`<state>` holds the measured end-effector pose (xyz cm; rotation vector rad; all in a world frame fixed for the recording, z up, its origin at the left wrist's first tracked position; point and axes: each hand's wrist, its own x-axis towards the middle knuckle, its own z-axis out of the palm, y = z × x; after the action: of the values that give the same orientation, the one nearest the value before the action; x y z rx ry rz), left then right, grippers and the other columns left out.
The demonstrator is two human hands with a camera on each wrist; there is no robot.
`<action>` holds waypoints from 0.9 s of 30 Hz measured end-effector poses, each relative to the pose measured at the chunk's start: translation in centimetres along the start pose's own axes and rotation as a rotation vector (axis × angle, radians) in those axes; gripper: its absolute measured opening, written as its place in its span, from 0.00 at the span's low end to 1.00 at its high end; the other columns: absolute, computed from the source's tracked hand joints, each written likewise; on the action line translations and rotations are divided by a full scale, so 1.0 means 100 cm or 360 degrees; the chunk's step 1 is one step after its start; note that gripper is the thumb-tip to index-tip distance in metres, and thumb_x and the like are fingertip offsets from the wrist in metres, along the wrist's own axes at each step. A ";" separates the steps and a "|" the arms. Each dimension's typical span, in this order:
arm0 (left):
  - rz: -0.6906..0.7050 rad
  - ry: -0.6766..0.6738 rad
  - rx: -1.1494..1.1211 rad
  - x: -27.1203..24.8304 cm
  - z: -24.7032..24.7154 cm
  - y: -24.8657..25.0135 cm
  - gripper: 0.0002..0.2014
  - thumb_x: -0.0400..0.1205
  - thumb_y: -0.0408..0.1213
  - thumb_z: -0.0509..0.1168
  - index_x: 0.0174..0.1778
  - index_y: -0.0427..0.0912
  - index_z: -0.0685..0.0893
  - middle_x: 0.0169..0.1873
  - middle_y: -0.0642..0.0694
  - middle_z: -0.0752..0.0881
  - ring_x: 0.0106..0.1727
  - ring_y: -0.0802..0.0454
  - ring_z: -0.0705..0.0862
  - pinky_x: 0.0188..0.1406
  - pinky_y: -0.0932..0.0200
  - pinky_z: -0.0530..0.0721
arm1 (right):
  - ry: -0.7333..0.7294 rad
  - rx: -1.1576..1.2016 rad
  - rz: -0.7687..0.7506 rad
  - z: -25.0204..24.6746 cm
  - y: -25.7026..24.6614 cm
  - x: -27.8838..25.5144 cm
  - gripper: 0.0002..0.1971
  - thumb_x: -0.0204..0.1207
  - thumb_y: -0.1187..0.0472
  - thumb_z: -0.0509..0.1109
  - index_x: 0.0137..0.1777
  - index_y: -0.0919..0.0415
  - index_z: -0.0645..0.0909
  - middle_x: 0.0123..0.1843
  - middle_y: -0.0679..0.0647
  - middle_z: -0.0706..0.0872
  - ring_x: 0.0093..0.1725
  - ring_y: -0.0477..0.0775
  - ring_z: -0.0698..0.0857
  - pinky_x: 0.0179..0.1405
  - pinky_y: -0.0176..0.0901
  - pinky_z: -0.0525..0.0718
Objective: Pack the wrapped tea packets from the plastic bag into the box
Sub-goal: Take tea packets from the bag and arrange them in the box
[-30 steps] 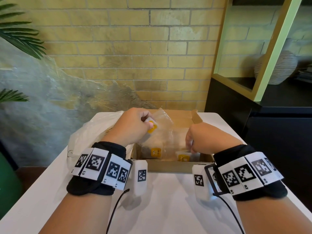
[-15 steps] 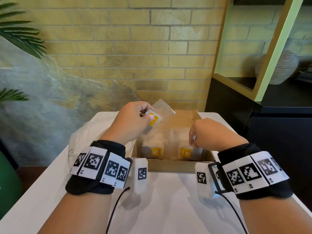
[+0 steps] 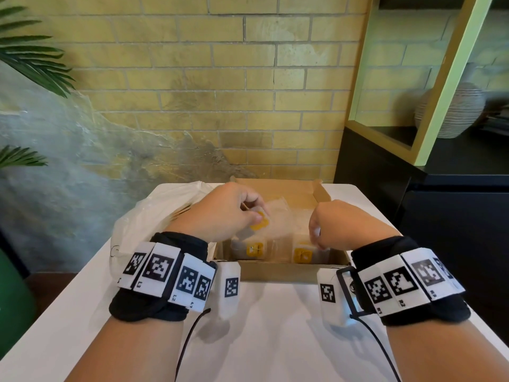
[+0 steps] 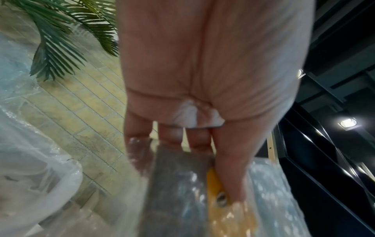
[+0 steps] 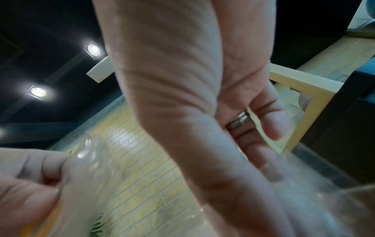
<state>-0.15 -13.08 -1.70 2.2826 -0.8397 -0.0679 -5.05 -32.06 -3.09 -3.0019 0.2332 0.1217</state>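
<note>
Left hand (image 3: 220, 213) pinching a crinkly clear tea packet (image 3: 271, 213) above the cardboard box (image 3: 278, 270); right hand (image 3: 340, 226) fingers curled, grip unclear.

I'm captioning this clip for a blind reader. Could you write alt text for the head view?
Over an open cardboard box on a white table, the left hand pinches a clear tea packet while the right hand reaches among packets already inside. A plastic bag lies to the left.
</note>
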 end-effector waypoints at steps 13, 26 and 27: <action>-0.0341 -0.0401 0.0507 -0.003 0.010 0.001 0.16 0.75 0.34 0.72 0.57 0.52 0.87 0.52 0.54 0.87 0.53 0.56 0.83 0.53 0.61 0.80 | -0.0043 0.0017 0.0030 0.001 0.003 0.001 0.06 0.69 0.65 0.74 0.45 0.56 0.88 0.52 0.54 0.87 0.56 0.57 0.83 0.59 0.48 0.81; -0.0294 -0.0210 0.0445 -0.002 0.005 -0.003 0.07 0.73 0.33 0.75 0.43 0.50 0.91 0.38 0.55 0.87 0.44 0.59 0.84 0.45 0.65 0.78 | -0.0008 0.0117 0.0040 -0.007 0.001 -0.002 0.07 0.73 0.65 0.71 0.49 0.60 0.88 0.54 0.55 0.87 0.54 0.55 0.84 0.61 0.47 0.81; -0.0305 -0.0230 0.0431 -0.002 0.005 -0.002 0.08 0.73 0.33 0.75 0.45 0.50 0.90 0.39 0.55 0.87 0.46 0.58 0.84 0.48 0.64 0.79 | -0.0006 0.0100 0.0034 -0.006 0.001 -0.002 0.07 0.73 0.65 0.71 0.49 0.60 0.88 0.54 0.55 0.88 0.55 0.55 0.84 0.61 0.48 0.81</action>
<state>-0.28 -13.17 -2.28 2.6356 -0.7364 -0.2192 -5.18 -32.23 -2.50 -2.9369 0.2636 0.1195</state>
